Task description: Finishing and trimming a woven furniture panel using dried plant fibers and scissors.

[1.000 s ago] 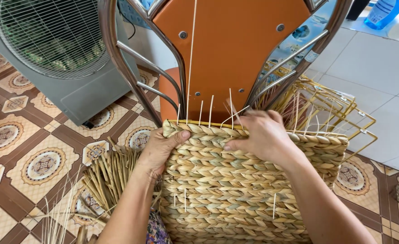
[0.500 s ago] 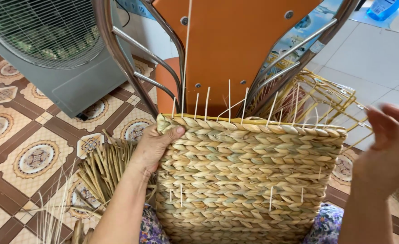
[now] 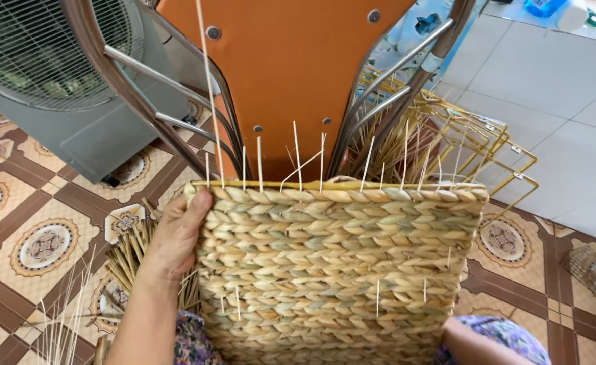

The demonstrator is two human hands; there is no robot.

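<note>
Against the front of the orange chair back, a woven straw panel is held upright, thin stalks sticking up from its top edge. Its upper left corner is clasped by the left hand, thumb on the weave. The right hand is not seen. Left of the chair a grey fan is seen; right of it, yellow wire frames.

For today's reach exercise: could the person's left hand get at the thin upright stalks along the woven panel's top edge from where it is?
Probably yes. The left hand already grips the woven panel at its top left corner, and the nearest stalks stand just beside it with nothing between.
</note>
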